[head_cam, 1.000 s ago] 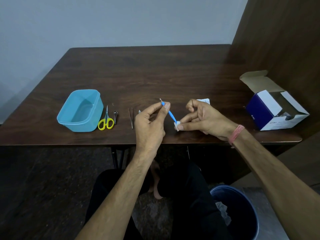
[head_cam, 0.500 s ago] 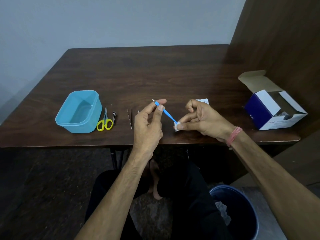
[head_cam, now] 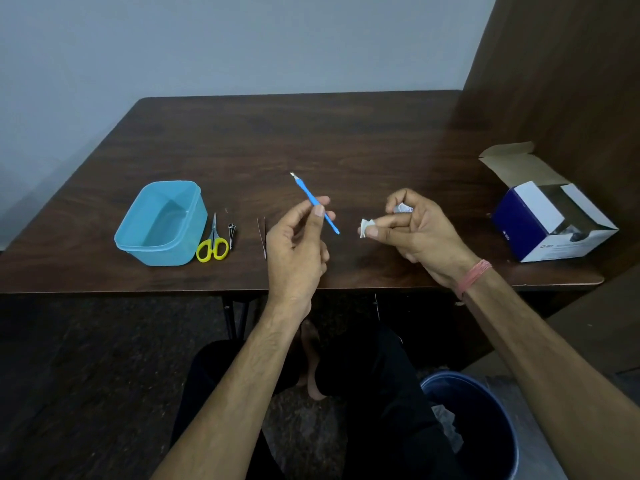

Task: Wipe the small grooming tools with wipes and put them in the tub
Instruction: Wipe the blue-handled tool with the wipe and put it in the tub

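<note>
My left hand (head_cam: 300,244) pinches a thin blue grooming stick (head_cam: 306,192) near its middle, metal tip pointing up and away. My right hand (head_cam: 417,228) pinches a small folded white wipe (head_cam: 365,227) between thumb and forefinger, a little to the right of the stick's lower end and apart from it. A crumpled wrapper (head_cam: 402,208) sits under its curled fingers. The light blue tub (head_cam: 162,221) stands at the left with nothing visible in it. Yellow-handled scissors (head_cam: 213,245), a nail clipper (head_cam: 231,233) and tweezers (head_cam: 263,235) lie between the tub and my left hand.
An open blue-and-white cardboard box (head_cam: 550,225) stands at the table's right near a wooden panel. A dark blue bin (head_cam: 485,424) with crumpled wipes sits on the floor under the table's near right edge. My legs are below the table (head_cam: 311,140).
The stick has come out of the wipe: my left hand lifted it up and to the left, and a gap now separates its lower end from the wipe in my right hand.
</note>
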